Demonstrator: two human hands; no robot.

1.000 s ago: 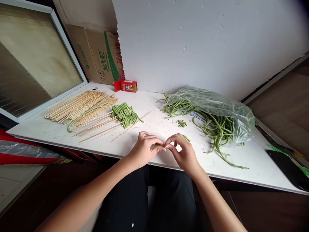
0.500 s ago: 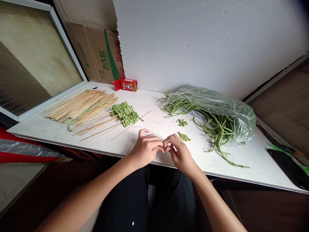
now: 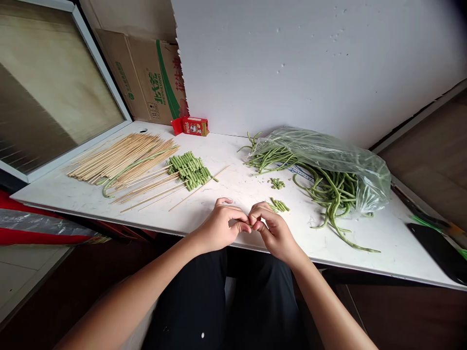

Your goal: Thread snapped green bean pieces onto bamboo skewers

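Observation:
My left hand [image 3: 222, 224] and my right hand [image 3: 273, 228] meet at the fingertips over the table's front edge. Both are pinched around something small and greenish, mostly hidden by the fingers. Just behind my right hand lies a small pile of cut green bean pieces [image 3: 279, 204], with a smaller heap of bits [image 3: 277, 183] beyond it. To the left, rows of bean pieces [image 3: 189, 170] are threaded on wooden skewers [image 3: 155, 187]. A single skewer [image 3: 199, 188] lies slanted beside them.
Many bare skewers [image 3: 118, 158] lie at the left with a long bean across them. Long beans [image 3: 337, 194] spill from a plastic bag [image 3: 321, 146] at the right. A red box [image 3: 195, 126], a carton [image 3: 146, 82] and a black phone [image 3: 438, 250] are around.
Both hands have shifted very slightly to the right, still meeting at the fingertips. The camera view has moved a little.

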